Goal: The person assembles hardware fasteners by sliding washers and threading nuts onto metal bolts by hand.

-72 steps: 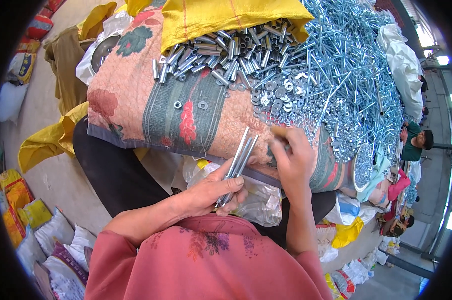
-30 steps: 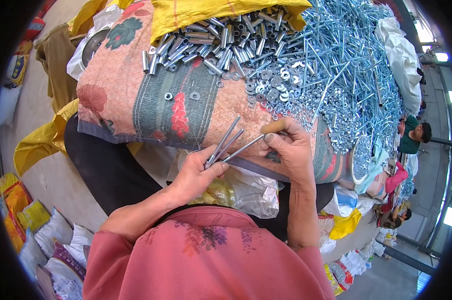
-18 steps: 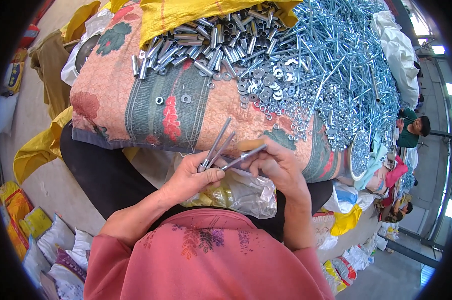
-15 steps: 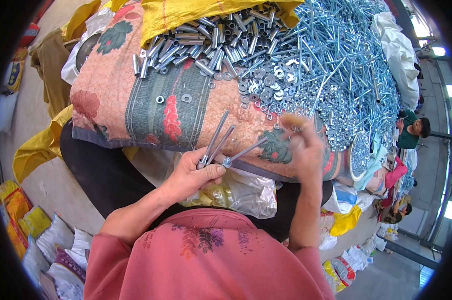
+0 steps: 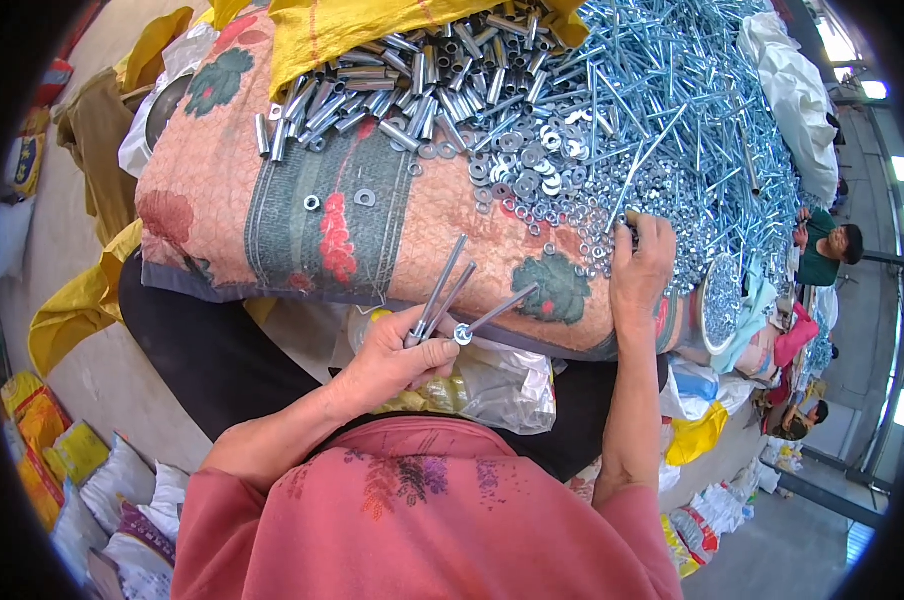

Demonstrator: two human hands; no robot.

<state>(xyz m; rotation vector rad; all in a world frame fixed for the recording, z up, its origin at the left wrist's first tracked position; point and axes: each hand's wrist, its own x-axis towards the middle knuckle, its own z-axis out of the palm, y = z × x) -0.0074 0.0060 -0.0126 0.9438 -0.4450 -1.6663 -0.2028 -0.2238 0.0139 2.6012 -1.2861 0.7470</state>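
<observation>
Head view looks down on my lap and the flowered cloth [image 5: 272, 200] spread before me. My left hand [image 5: 392, 355] is closed around a small bundle of long bolts [image 5: 450, 295], thumb and fingers pinching their lower ends so the shafts fan up and to the right over the cloth's near edge. My right hand [image 5: 640, 268] lies palm down, well apart from the left, its fingertips pressed into the scatter of washers [image 5: 532, 180]; whether they have pinched one I cannot tell. Short metal sleeves [image 5: 392, 80] are piled at the cloth's far side, loose bolts [image 5: 672, 110] heaped to the right. A clear plastic bag [image 5: 502, 380] sits just beneath my left hand.
</observation>
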